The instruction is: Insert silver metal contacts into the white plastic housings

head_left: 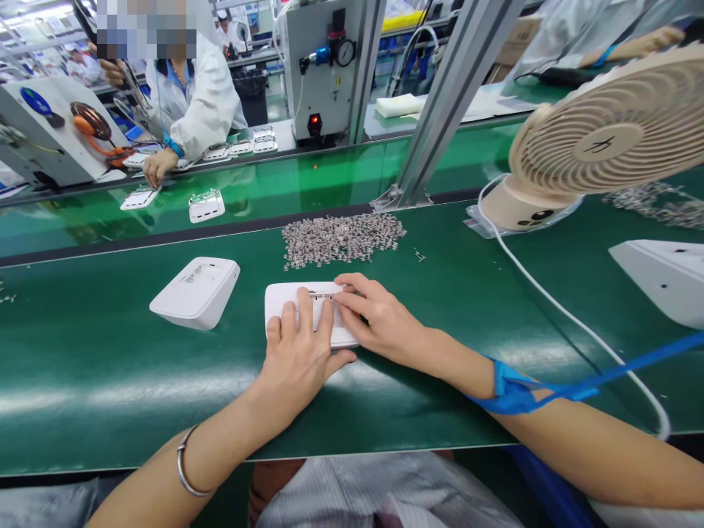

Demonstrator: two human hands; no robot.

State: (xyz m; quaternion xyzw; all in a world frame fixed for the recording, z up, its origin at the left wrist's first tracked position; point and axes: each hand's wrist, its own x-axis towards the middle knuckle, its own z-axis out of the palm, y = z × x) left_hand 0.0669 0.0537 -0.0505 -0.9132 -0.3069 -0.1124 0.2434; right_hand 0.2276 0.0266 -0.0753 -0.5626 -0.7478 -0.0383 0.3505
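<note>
Left hand (297,359): spread open, fingertips down on the top face of the white housing (284,295), thumb stretched out by the near edge; steadying rather than gripping, by the look of it.
Right hand (379,315): half curled, fingertips bunched close together at the right end of the slot (320,295); cannot tell of any small piece pinched between them.
Place of housing: centre of the frame, on the green counter (110,381), directly beneath the left fingers and to the left of the right wrist.
Long axis: left to right across the frame, with the slot running much the same way, toward the far edge.
Nearer hand: right for the slot's right end, left for the housing's left half.
Metal pieces (341,238): heaped just beyond the housing, upper centre of the frame, nearer to the right fingertips than to the left.
Second housing (198,293): left of centre, well apart from both hands.
Fan (610,139): upper right, white cable (572,323) trailing toward lower right.
Third housing (668,282): right edge, partly cut off.
Co-worker's hand (159,167): upper left, beyond the counter.
</note>
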